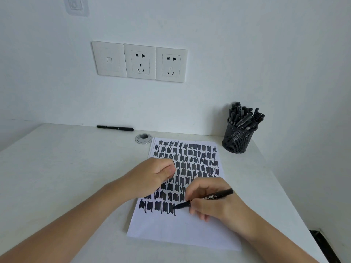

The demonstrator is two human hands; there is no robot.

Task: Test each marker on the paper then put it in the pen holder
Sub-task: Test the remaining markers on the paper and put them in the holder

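Near the closest row of scribbles on the paper (171,230), the head view shows our right hand (212,202) pinching the marker (204,199), tip touching the sheet: we judge the test stroke is under way. Our left hand (152,173) rests curled on the paper's left part (whether it hides a cap, we cannot tell). Next comes a reach far right to the pen holder (238,141); a spare marker (115,128) lies far left.

Desk-work corner, office or study type. White desk (66,168) butts against a plain white wall (247,54) on the far side, with three wall plates (140,62) above: two power sockets, one data port. Cable grommet (143,138) set into the desktop; black mesh pen holder (238,141) packed with markers (245,115) at far right.
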